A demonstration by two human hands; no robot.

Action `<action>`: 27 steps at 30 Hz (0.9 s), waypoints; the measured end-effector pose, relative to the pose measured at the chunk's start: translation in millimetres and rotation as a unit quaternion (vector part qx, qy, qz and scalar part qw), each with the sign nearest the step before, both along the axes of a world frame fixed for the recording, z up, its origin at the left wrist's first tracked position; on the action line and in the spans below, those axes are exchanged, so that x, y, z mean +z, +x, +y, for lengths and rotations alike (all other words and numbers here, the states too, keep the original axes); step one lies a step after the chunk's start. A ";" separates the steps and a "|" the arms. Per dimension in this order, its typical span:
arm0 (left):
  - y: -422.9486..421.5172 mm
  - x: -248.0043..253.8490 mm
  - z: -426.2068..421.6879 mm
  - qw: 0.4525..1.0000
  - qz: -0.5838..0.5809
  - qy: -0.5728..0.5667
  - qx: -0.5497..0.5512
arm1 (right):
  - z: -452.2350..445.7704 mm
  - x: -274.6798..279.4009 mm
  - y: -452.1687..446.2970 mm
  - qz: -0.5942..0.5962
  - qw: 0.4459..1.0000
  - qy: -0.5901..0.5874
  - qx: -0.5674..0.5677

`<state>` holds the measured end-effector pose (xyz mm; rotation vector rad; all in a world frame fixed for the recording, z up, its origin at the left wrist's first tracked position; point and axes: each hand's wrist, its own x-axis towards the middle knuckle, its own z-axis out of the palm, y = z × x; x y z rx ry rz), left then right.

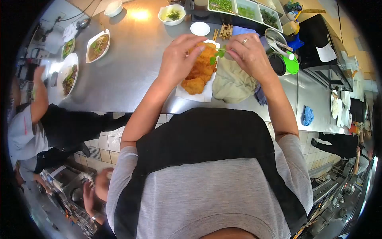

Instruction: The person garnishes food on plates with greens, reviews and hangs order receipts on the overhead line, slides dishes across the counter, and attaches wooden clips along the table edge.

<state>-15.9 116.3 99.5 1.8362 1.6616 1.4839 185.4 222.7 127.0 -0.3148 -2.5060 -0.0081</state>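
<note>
Over a golden fried cutlet (199, 73) my left hand (179, 57) is curled, its thumb and fingertips drawn near each other. What they hold, if anything, I cannot make out. My right hand (250, 51), with a ring on one finger, pinches a small sprig of green herb (213, 59) above the cutlet's upper right side. The cutlet rests on a white paper-lined plate (195, 95). Just right of it, below my right hand, lies a crumpled pale green cloth (232, 81).
Bowls of food (98, 46) and an oval dish (69, 75) stand at left. Behind my hands are a small white dish (200, 28), clothespins (226, 31) and herb trays (246, 16). At right are a metal pot (275, 38) and a blue cloth (307, 115). Other people work on both sides.
</note>
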 end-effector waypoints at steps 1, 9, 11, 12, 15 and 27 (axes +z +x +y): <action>1.4 -0.8 -1.6 0.997 0.066 0.029 0.000 | -4.6 -4.1 0.4 -0.018 1.000 -0.008 0.004; -4.8 -5.0 -9.8 0.975 0.213 0.052 -0.033 | -21.9 -7.7 -6.6 -0.002 1.000 -0.011 0.008; -4.2 -1.6 -8.3 0.977 0.202 0.072 -0.008 | -24.1 -6.8 -11.3 0.013 1.000 -0.006 0.006; -3.3 -2.3 -7.6 0.989 0.138 0.043 0.009 | -25.6 -7.6 -14.4 0.020 1.000 -0.006 0.004; -5.7 -13.3 -6.3 0.997 -0.022 -0.014 0.076 | -26.8 -9.2 -18.4 0.040 0.999 -0.011 -0.005; -40.2 -54.7 -120.9 0.901 -0.197 -0.386 0.029 | 8.2 -81.2 -37.2 0.065 0.927 -0.358 0.094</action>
